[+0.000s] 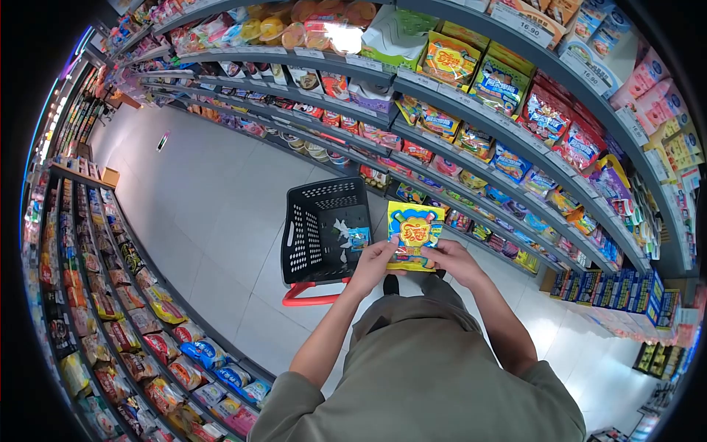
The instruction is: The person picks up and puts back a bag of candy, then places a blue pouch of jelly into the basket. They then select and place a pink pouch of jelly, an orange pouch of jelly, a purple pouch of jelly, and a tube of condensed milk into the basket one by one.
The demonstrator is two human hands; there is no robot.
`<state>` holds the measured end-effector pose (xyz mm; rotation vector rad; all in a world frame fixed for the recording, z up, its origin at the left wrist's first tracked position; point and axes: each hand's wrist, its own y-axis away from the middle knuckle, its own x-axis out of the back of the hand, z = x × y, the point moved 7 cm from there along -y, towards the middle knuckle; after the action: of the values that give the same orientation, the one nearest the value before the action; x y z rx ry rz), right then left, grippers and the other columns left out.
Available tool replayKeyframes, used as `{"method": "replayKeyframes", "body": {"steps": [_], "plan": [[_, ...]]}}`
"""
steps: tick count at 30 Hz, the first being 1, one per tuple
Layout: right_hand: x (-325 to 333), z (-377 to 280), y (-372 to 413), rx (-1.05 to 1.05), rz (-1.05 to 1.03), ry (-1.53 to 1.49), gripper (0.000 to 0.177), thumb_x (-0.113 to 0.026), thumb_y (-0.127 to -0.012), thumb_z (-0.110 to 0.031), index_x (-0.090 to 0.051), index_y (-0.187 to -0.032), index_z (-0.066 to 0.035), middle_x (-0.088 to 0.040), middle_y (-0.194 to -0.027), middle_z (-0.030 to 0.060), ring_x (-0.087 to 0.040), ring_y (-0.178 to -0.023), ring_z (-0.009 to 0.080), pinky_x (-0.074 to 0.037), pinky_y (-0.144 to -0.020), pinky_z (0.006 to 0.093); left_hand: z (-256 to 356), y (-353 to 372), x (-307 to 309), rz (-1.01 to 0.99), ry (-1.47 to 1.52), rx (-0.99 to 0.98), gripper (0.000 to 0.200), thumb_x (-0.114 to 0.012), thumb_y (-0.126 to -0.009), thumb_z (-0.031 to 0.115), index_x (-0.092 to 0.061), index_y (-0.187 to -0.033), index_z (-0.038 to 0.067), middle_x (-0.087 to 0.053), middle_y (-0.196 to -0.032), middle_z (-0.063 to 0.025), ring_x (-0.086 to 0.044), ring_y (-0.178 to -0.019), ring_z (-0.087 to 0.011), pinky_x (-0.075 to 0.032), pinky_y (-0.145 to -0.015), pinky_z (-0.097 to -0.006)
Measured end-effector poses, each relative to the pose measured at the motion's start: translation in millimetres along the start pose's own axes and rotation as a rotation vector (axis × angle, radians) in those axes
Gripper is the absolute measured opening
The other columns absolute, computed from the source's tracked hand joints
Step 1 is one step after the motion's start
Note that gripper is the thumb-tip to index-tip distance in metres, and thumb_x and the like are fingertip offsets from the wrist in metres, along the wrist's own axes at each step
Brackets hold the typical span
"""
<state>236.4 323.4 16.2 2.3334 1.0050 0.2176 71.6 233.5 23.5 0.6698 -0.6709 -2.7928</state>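
Note:
Both my hands grip a yellow candy bag (414,234) with a blue and red print, held upright in front of my body. My left hand (375,265) pinches its lower left edge, thumb on the front. On the lower right edge, my right hand (455,263) holds it the same way. Just left of the bag, a black shopping basket (298,236) with a red handle (309,296) stands on the floor. Inside it lie a blue packet (358,238) and a pale, crumpled-looking item (341,230) that I cannot make out.
A long shelf (471,99) of bagged candy curves along the front and right. Another shelf (140,324) with snack packets runs down the left side. Stacked blue boxes (618,291) stand at the right. Grey tiled floor (213,191) lies between the shelves.

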Motion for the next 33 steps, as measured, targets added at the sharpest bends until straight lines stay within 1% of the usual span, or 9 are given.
{"method": "replayKeyframes", "body": {"steps": [5,10,13,17,20,22,25,29,33], "plan": [[-5,6,3,0.026,-0.002,-0.046,0.036,-0.070,-0.094,-0.039,-0.070,-0.102,-0.003,-0.064,-0.082,-0.0006,-0.054,-0.072,0.0056,-0.045,-0.066,0.0233,-5,0,4,-0.002,-0.060,-0.025,0.050,-0.053,-0.102,0.045,-0.066,-0.108,-0.003,-0.070,-0.097,-0.0079,-0.068,-0.086,-0.0123,-0.061,-0.067,-0.0268],[-12,3,12,0.002,0.005,-0.080,0.033,-0.071,-0.093,-0.037,-0.070,-0.101,-0.004,-0.061,-0.078,-0.0028,-0.051,-0.068,0.0044,-0.042,-0.062,0.0223,-9,3,12,-0.016,-0.264,-0.135,0.044,-0.054,-0.104,0.040,-0.067,-0.105,-0.003,-0.067,-0.091,-0.0002,-0.056,-0.081,-0.0019,-0.048,-0.071,-0.0206],[-7,13,10,-0.012,0.016,0.037,0.031,-0.071,-0.093,-0.035,-0.071,-0.099,-0.005,-0.061,-0.075,-0.0037,-0.048,-0.067,0.0038,-0.039,-0.060,0.0224,-10,5,12,0.004,-0.180,-0.179,0.039,-0.054,-0.105,0.034,-0.066,-0.105,-0.003,-0.066,-0.090,0.0030,-0.050,-0.080,0.0002,-0.042,-0.071,-0.0199],[-9,15,12,-0.028,0.035,0.144,0.031,-0.072,-0.093,-0.036,-0.072,-0.095,-0.005,-0.060,-0.074,-0.0041,-0.047,-0.065,0.0037,-0.036,-0.057,0.0231,-3,12,12,0.026,-0.114,-0.199,0.035,-0.053,-0.106,0.030,-0.066,-0.103,-0.003,-0.065,-0.088,0.0034,-0.050,-0.080,0.0002,-0.042,-0.070,-0.0198],[-14,18,10,0.027,0.007,0.079,0.033,-0.072,-0.092,-0.038,-0.072,-0.093,-0.006,-0.060,-0.074,-0.0040,-0.047,-0.064,0.0043,-0.036,-0.056,0.0236,-15,7,18,-0.006,-0.134,-0.179,0.033,-0.053,-0.105,0.029,-0.067,-0.109,-0.002,-0.067,-0.095,0.0030,-0.053,-0.087,-0.0007,-0.045,-0.078,-0.0212],[-17,16,8,0.054,0.005,0.113,0.034,-0.071,-0.093,-0.039,-0.072,-0.093,-0.005,-0.060,-0.073,-0.0038,-0.047,-0.063,0.0050,-0.037,-0.055,0.0243,-14,7,22,0.038,-0.129,-0.235,0.031,-0.054,-0.105,0.026,-0.066,-0.101,-0.002,-0.063,-0.083,0.0054,-0.048,-0.075,0.0013,-0.040,-0.064,-0.0197],[-13,17,1,0.008,0.040,0.187,0.035,-0.070,-0.094,-0.038,-0.073,-0.097,-0.004,-0.062,-0.074,-0.0030,-0.049,-0.064,0.0050,-0.038,-0.055,0.0243,-8,13,23,0.050,-0.141,-0.263,0.030,-0.055,-0.105,0.026,-0.066,-0.101,-0.002,-0.062,-0.082,0.0065,-0.046,-0.073,0.0020,-0.039,-0.061,-0.0200],[-22,-21,1,0.068,-0.053,0.367,0.036,-0.069,-0.095,-0.039,-0.073,-0.098,-0.003,-0.065,-0.076,-0.0026,-0.052,-0.064,0.0047,-0.042,-0.055,0.0242,0,29,31,0.038,-0.256,-0.226,0.030,-0.055,-0.105,0.026,-0.065,-0.105,-0.002,-0.065,-0.085,0.0038,-0.049,-0.076,0.0007,-0.041,-0.064,-0.0202],[-26,-51,-16,0.093,-0.049,0.423,0.037,-0.069,-0.094,-0.040,-0.073,-0.092,-0.003,-0.069,-0.076,0.0006,-0.060,-0.061,0.0067,-0.048,-0.058,0.0251,-22,46,76,0.265,-0.209,-0.270,0.033,-0.058,-0.103,0.029,-0.063,-0.117,-0.001,-0.069,-0.093,-0.0042,-0.058,-0.084,-0.0056,-0.046,-0.071,-0.0236]]}}
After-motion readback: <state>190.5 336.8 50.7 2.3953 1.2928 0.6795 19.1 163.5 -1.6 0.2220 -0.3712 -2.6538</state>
